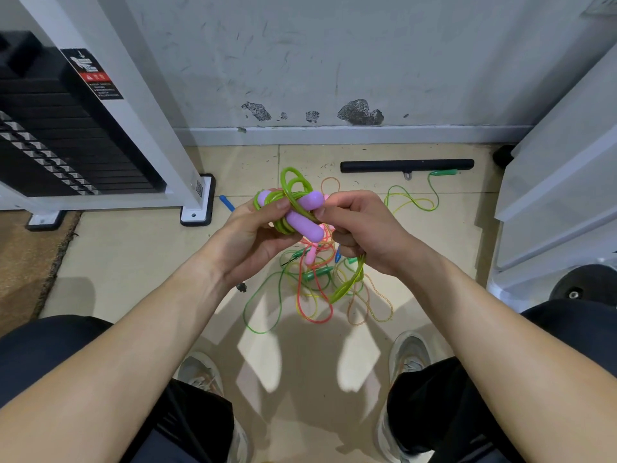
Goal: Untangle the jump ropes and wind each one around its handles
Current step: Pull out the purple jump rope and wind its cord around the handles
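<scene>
A lime-green jump rope with two purple handles is held up in front of me, its cord looped several times round the handles. My left hand grips the bundle from the left, thumb on the cord. My right hand pinches the cord beside a handle, and a green loop hangs below it. On the floor beneath lies a tangle of thin ropes in red, green, yellow and orange, with green handles and a pink handle. Another green handle lies farther back.
A black bar lies on the tiled floor near the wall. A weight-stack machine with a white frame stands at the left, white panels at the right. A blue handle lies by the machine's foot. My knees and shoes frame the bottom.
</scene>
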